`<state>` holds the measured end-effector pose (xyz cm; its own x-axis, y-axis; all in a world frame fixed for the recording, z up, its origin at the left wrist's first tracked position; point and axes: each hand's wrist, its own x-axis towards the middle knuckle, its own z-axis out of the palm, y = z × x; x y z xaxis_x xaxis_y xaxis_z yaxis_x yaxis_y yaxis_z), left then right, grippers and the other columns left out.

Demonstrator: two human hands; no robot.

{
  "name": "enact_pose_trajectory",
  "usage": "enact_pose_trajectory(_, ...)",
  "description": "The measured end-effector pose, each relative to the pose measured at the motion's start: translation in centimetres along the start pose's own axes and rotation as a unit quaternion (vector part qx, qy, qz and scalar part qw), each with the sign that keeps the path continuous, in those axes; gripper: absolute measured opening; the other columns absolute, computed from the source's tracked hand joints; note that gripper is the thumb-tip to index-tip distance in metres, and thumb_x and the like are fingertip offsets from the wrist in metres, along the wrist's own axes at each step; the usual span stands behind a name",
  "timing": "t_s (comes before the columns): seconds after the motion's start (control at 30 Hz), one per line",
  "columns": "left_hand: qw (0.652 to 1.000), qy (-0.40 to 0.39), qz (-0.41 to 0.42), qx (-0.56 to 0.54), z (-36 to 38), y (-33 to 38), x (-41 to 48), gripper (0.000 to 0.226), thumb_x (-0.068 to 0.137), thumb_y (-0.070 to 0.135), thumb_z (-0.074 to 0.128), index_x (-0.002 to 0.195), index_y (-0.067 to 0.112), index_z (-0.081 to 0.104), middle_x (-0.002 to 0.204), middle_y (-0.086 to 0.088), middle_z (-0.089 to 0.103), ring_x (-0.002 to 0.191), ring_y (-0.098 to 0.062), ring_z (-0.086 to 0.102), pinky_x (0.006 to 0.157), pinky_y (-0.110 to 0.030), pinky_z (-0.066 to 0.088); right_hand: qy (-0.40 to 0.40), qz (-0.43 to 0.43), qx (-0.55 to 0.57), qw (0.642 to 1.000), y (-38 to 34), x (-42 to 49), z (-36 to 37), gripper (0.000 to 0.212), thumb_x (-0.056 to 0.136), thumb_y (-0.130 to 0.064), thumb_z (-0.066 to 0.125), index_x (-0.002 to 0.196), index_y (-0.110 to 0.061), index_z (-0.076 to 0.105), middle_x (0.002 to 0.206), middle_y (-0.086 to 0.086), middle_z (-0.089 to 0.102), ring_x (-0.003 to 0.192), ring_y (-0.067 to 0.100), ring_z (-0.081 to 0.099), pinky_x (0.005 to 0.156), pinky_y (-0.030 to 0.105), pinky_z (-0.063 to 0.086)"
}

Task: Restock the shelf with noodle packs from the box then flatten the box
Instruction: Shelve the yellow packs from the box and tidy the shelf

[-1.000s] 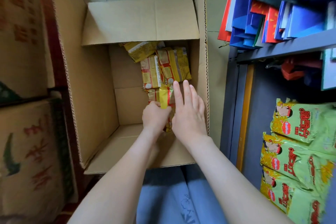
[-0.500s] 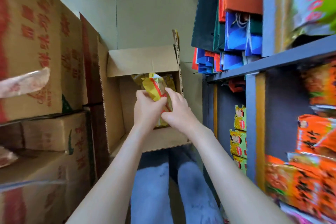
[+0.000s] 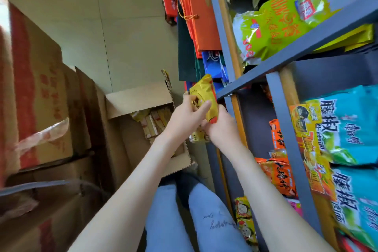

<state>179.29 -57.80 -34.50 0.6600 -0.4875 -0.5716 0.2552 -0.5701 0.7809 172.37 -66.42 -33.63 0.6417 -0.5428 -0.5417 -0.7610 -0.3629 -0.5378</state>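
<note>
**Two hands hold a yellow noodle pack beside the shelf**

A yellow noodle pack [image 3: 203,96] stands roughly upright between both hands. It is raised above the far right corner of the open cardboard box [image 3: 141,98] and sits just left of the grey metal shelf [image 3: 286,55]. The left hand [image 3: 184,117] grips the pack's left side, with the thumb laid across the printed face and the other fingers curled behind it. The right hand [image 3: 222,129] closes round the pack's lower end, its fingers curled under it. A second yellow pack [image 3: 199,136] pokes out beneath the two hands; which hand holds it cannot be told. Both forearms reach forward from the near edge and meet at the pack. More packs [image 3: 155,122] lie inside the box. On the right, the shelf carries green, orange and teal packets [image 3: 347,133].
</note>
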Motion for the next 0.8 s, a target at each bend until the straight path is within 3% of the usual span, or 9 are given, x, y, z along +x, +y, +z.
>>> enact_pose_trajectory(0.07,0.999,-0.016,0.046,0.017,0.4,1.5,-0.7,0.041,0.097,0.043,0.044,0.132,0.022,0.045,0.099,0.002,0.066,0.094,-0.014,0.062,0.086,-0.030,0.048,0.032,0.025,0.038,0.998,0.1,-1.0,-2.4,0.018,0.086,-0.021,0.061,0.102,-0.018,0.052,0.084,-0.003,0.059,0.072,0.012,0.056,0.051,0.020,0.039)
enact_pose_trajectory(0.17,0.992,-0.016,0.110,0.058,1.2,3.6,-1.4,0.036,0.097,0.032,0.046,0.132,0.026,0.048,0.107,0.002,0.063,0.092,-0.011,0.058,0.078,-0.023,0.042,0.086,0.047,0.079,0.992,0.2,-2.4,-5.8,0.016,0.080,-0.022,0.064,0.094,-0.018,0.058,0.080,-0.001,0.062,0.072,0.016,0.059,0.054,0.024,0.045)
enact_pose_trajectory(0.23,0.985,-0.025,0.154,0.077,2.2,5.0,-1.6,0.036,0.095,0.028,0.049,0.131,0.027,0.050,0.110,0.001,0.060,0.095,-0.011,0.057,0.082,-0.023,0.042,0.117,0.074,0.132,0.982,0.5,-3.2,-7.9,0.017,0.077,-0.024,0.067,0.092,-0.020,0.061,0.084,-0.002,0.066,0.077,0.014,0.063,0.061,0.028,0.051)
enact_pose_trajectory(0.3,0.977,-0.039,0.188,0.090,3.3,6.1,-1.6,0.038,0.093,0.026,0.051,0.131,0.028,0.051,0.113,-0.001,0.057,0.102,-0.014,0.056,0.088,-0.024,0.042,0.155,0.103,0.206,0.961,0.9,-3.7,-9.9,0.020,0.076,-0.022,0.070,0.094,-0.019,0.063,0.091,0.000,0.070,0.083,0.017,0.066,0.072,0.033,0.055)
enact_pose_trajectory(0.47,0.962,-0.074,0.239,0.114,6.3,8.1,-1.5,0.040,0.093,0.027,0.052,0.134,0.028,0.050,0.130,0.001,0.051,0.121,-0.014,0.046,0.099,-0.024,0.035,0.230,0.126,0.333,0.906,1.7,-4.8,-13.6,0.028,0.077,-0.014,0.070,0.105,-0.015,0.064,0.098,0.006,0.072,0.088,0.023,0.069,0.080,0.041,0.057)
enact_pose_trajectory(0.6,0.956,-0.073,0.267,0.096,8.1,9.2,-1.3,0.039,0.094,0.025,0.052,0.133,0.025,0.053,0.135,0.002,0.049,0.127,-0.013,0.042,0.106,-0.027,0.033,0.251,0.123,0.368,0.887,1.8,-5.1,-15.4,0.033,0.081,-0.008,0.067,0.114,-0.012,0.061,0.101,0.008,0.070,0.087,0.022,0.069,0.070,0.033,0.056)
enact_pose_trajectory(0.8,0.952,-0.056,0.291,0.072,9.5,10.8,-0.8,0.039,0.096,0.018,0.045,0.134,0.025,0.053,0.142,0.001,0.046,0.133,-0.018,0.034,0.111,-0.031,0.023,0.269,0.117,0.382,0.876,1.2,-4.6,-17.0,0.033,0.081,-0.008,0.068,0.112,-0.011,0.059,0.100,0.009,0.070,0.083,0.021,0.070,0.059,0.028,0.054)
